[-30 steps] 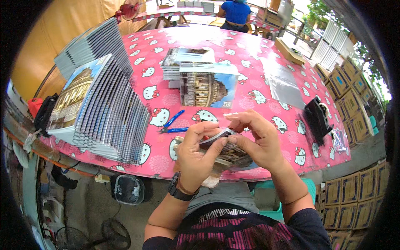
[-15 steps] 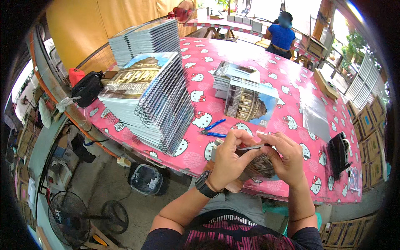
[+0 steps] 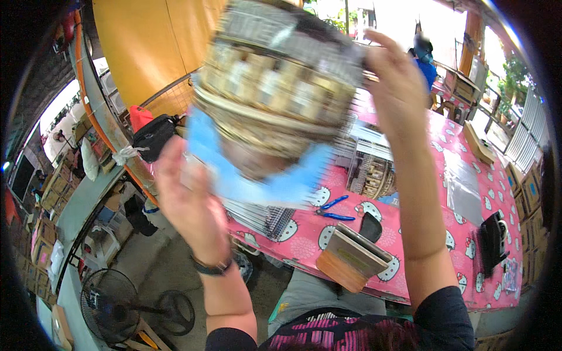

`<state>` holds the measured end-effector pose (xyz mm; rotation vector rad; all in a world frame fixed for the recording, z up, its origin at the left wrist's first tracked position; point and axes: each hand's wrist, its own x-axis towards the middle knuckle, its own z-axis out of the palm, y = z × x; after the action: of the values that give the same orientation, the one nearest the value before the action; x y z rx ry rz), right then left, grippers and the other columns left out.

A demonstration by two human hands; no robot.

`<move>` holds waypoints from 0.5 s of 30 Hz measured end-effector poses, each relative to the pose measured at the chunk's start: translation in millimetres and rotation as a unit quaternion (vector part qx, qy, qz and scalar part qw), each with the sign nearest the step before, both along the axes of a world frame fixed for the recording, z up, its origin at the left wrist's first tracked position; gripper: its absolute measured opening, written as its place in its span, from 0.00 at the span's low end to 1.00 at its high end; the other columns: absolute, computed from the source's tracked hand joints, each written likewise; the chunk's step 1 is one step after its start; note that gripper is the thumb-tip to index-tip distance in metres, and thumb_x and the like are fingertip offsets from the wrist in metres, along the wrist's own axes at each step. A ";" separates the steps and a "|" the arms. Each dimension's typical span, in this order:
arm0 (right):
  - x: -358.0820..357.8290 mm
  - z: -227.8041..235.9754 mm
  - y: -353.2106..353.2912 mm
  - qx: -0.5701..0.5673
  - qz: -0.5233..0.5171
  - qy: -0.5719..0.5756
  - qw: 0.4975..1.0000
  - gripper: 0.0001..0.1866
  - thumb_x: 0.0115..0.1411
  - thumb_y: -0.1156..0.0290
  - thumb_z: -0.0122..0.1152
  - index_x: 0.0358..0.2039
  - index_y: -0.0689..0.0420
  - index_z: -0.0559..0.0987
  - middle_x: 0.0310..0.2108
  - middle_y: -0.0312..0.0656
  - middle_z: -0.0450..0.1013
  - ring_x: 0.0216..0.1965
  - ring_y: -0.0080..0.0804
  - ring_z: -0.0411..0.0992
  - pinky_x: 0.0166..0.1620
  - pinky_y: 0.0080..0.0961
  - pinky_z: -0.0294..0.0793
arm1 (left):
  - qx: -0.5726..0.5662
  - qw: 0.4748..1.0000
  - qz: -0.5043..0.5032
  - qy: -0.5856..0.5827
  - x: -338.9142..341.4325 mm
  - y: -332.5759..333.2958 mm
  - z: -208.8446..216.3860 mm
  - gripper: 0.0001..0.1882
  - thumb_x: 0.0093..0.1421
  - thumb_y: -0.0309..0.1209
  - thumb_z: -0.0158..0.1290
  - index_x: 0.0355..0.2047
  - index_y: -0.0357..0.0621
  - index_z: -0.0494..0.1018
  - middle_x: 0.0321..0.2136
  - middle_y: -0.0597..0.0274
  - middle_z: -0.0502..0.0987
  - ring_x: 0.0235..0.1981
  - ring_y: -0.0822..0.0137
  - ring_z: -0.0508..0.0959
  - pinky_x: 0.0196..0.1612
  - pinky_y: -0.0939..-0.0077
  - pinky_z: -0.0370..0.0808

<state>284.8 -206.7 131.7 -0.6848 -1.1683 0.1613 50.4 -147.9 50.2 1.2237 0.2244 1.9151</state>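
Note:
A spiral-bound notebook [image 3: 275,111] with a building and blue sky on its cover is up in the air between my hands, blurred by motion. My left hand [image 3: 190,196] grips its lower left corner. The upper right edge, along the coil, is in my right hand [image 3: 401,88]; its fingertips are partly hidden. Behind the raised notebook, a tall stack of notebooks [image 3: 257,219] shows only in part. Blue-handled cutters [image 3: 335,210] lie on the table beside a dark rounded object [image 3: 370,227] and a small wooden block fixture [image 3: 356,257].
A smaller pile of notebooks [image 3: 374,172] sits on the pink patterned table [image 3: 404,281]. Clear plastic sheets [image 3: 462,184] and black coils [image 3: 489,245] lie to the right. At the far left are a black bag [image 3: 155,137] and a floor fan [image 3: 105,304]. A person [image 3: 424,61] sits far back.
Both hands have risen from the table's front edge, lifting the notebook up and toward the left-hand stack. The wooden fixture and dark rounded object now show. The view has shifted a little.

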 end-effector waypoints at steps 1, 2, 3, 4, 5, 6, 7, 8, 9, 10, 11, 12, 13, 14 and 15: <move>-4.5 -0.2 31.8 -0.035 0.009 -0.008 0.999 0.15 0.62 0.66 0.55 0.47 0.57 0.75 0.34 0.35 0.72 0.34 0.19 0.68 0.38 0.21 0.69 | 0.001 0.998 0.056 0.006 -14.7 23.8 20.1 0.15 0.59 0.25 0.53 0.45 0.32 0.69 0.41 0.57 0.75 0.34 0.74 0.74 0.36 0.82 0.74; -1.2 -3.8 61.9 -0.086 -0.011 -0.026 0.996 0.13 0.61 0.69 0.54 0.46 0.57 0.76 0.34 0.34 0.72 0.35 0.20 0.68 0.39 0.21 0.69 | -0.002 0.998 0.050 0.031 -23.5 55.4 27.8 0.12 0.58 0.25 0.54 0.42 0.34 0.71 0.39 0.58 0.76 0.34 0.73 0.75 0.36 0.81 0.74; 2.6 -16.0 95.2 -0.135 -0.018 -0.041 0.990 0.12 0.61 0.71 0.53 0.45 0.56 0.77 0.34 0.33 0.72 0.36 0.22 0.69 0.39 0.21 0.68 | -0.003 0.997 0.057 0.059 -35.7 87.3 24.9 0.09 0.57 0.25 0.54 0.39 0.36 0.73 0.38 0.59 0.76 0.34 0.72 0.75 0.36 0.80 0.73; 9.3 -36.0 127.1 -0.178 -0.085 -0.102 0.975 0.12 0.60 0.71 0.53 0.44 0.57 0.77 0.33 0.33 0.72 0.36 0.21 0.68 0.39 0.21 0.68 | 0.019 0.971 0.168 0.168 -45.7 118.0 12.3 0.07 0.56 0.25 0.54 0.35 0.37 0.75 0.36 0.59 0.77 0.36 0.70 0.75 0.37 0.77 0.72; 16.5 -58.0 155.2 -0.221 -0.156 -0.162 0.949 0.12 0.59 0.71 0.53 0.42 0.59 0.77 0.33 0.34 0.72 0.35 0.21 0.68 0.39 0.21 0.68 | 0.039 0.923 0.271 0.270 -47.9 143.7 -2.2 0.05 0.56 0.26 0.54 0.32 0.38 0.76 0.34 0.59 0.77 0.37 0.68 0.75 0.39 0.75 0.72; 24.2 -86.9 171.9 -0.207 -0.222 -0.231 0.924 0.11 0.60 0.68 0.53 0.39 0.60 0.78 0.34 0.40 0.74 0.35 0.27 0.71 0.41 0.24 0.69 | 0.023 0.878 0.322 0.354 -44.6 151.7 -15.7 0.05 0.55 0.27 0.54 0.30 0.38 0.76 0.33 0.58 0.77 0.37 0.67 0.75 0.40 0.74 0.71; 25.2 -109.5 180.3 -0.189 -0.284 -0.299 0.891 0.12 0.60 0.66 0.53 0.36 0.61 0.78 0.36 0.47 0.76 0.35 0.34 0.74 0.42 0.28 0.70 | 0.005 0.821 0.373 0.433 -43.3 153.5 -30.4 0.05 0.55 0.28 0.54 0.29 0.38 0.76 0.32 0.57 0.76 0.37 0.65 0.75 0.42 0.72 0.70; 16.4 -115.5 185.0 -0.154 -0.218 -0.221 0.938 0.13 0.60 0.66 0.53 0.37 0.62 0.78 0.35 0.47 0.76 0.34 0.34 0.74 0.42 0.28 0.70 | 0.000 0.853 0.365 0.374 -44.4 154.6 -39.8 0.06 0.55 0.29 0.55 0.29 0.38 0.76 0.32 0.57 0.76 0.37 0.65 0.74 0.42 0.72 0.70; 10.0 -123.2 181.1 -0.126 -0.154 -0.142 0.970 0.13 0.60 0.65 0.53 0.37 0.62 0.78 0.34 0.47 0.76 0.34 0.33 0.74 0.41 0.27 0.70 | -0.010 0.883 0.347 0.315 -40.8 153.5 -48.8 0.08 0.55 0.30 0.55 0.29 0.37 0.76 0.31 0.56 0.75 0.37 0.64 0.74 0.43 0.72 0.69; 5.6 -126.0 180.5 -0.095 -0.088 -0.061 0.990 0.14 0.60 0.65 0.53 0.37 0.62 0.78 0.33 0.47 0.76 0.33 0.33 0.74 0.40 0.27 0.70 | -0.024 0.917 0.302 0.259 -37.7 158.9 -49.6 0.14 0.61 0.35 0.51 0.33 0.34 0.77 0.32 0.55 0.77 0.35 0.66 0.75 0.42 0.74 0.70; 3.8 -123.7 183.8 -0.095 -0.093 -0.059 0.989 0.14 0.60 0.65 0.53 0.38 0.62 0.78 0.33 0.47 0.76 0.33 0.33 0.74 0.41 0.26 0.70 | -0.058 0.947 0.227 0.218 -36.2 163.4 -49.9 0.17 0.62 0.37 0.48 0.34 0.32 0.76 0.32 0.55 0.78 0.34 0.66 0.75 0.41 0.75 0.70; 2.1 -122.1 181.9 -0.100 -0.102 -0.052 0.988 0.14 0.60 0.64 0.53 0.39 0.62 0.78 0.33 0.47 0.76 0.34 0.33 0.74 0.41 0.26 0.70 | -0.096 0.968 0.146 0.180 -29.3 155.8 -43.7 0.20 0.64 0.39 0.46 0.35 0.30 0.76 0.32 0.54 0.78 0.34 0.66 0.76 0.40 0.76 0.70; -0.2 -122.7 181.2 -0.105 -0.111 -0.046 0.987 0.15 0.59 0.64 0.53 0.39 0.62 0.78 0.32 0.46 0.77 0.34 0.32 0.74 0.42 0.25 0.71 | -0.134 0.979 0.064 0.140 -24.6 152.1 -42.8 0.23 0.66 0.41 0.43 0.37 0.28 0.76 0.32 0.54 0.78 0.33 0.66 0.76 0.40 0.76 0.71; -2.1 -127.5 181.9 -0.124 -0.111 -0.029 0.986 0.16 0.59 0.64 0.54 0.41 0.63 0.77 0.33 0.45 0.77 0.35 0.33 0.74 0.42 0.25 0.71 | -0.126 0.975 0.091 0.157 -23.9 154.3 -47.8 0.28 0.68 0.43 0.38 0.39 0.24 0.75 0.32 0.51 0.79 0.31 0.67 0.77 0.37 0.78 0.71; -4.0 -128.7 184.8 -0.101 -0.124 -0.002 0.987 0.16 0.59 0.64 0.54 0.41 0.63 0.77 0.33 0.46 0.77 0.35 0.33 0.75 0.42 0.26 0.71 | -0.124 0.973 0.104 0.164 -21.2 153.4 -48.0 0.27 0.68 0.42 0.38 0.39 0.24 0.75 0.33 0.51 0.79 0.31 0.67 0.77 0.38 0.78 0.72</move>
<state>280.9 -21.9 3.0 -1.0030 -1.0683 0.0680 29.3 5.5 2.2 1.3791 0.7700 1.7801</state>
